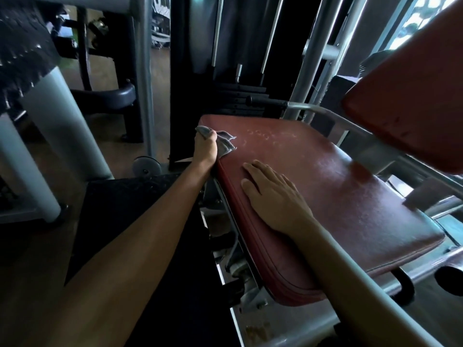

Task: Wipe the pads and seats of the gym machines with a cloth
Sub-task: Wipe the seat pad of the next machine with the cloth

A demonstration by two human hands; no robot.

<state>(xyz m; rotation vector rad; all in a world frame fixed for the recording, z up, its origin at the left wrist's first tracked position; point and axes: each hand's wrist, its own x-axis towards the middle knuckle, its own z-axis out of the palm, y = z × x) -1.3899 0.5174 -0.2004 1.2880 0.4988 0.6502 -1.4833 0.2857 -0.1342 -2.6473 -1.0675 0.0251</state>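
The red padded seat (350, 186) of a gym machine is shown in the centre and right of the head view, carried on a grey metal frame (323, 116). A red back pad (411, 101) is mounted above the seat's far right side and is tilted.

The grey cloth (226, 144) is located at the far left corner of the seat. It is bunched in the left hand (205, 150), whose fingers are curled tightly round it. Loose folds of the cloth are spread to the right of the fist and lie in contact with the seat surface. The left forearm is extended along the seat's left edge.

The right hand (275, 199) is laid flat, palm down, on the near left part of the seat. Its fingers are straight and held close together, and nothing is gripped by it. The two hands are kept apart, with the right one nearer the camera.

Pale scuff marks (265, 136) are visible on the seat surface just to the right of the cloth.

Behind the seat a black weight stack (240, 96) is fitted, with chrome guide rods (217, 31) rising from it. The grey upright (50, 136) of a neighbouring machine is seen at the left, standing on a brown floor (32, 246).
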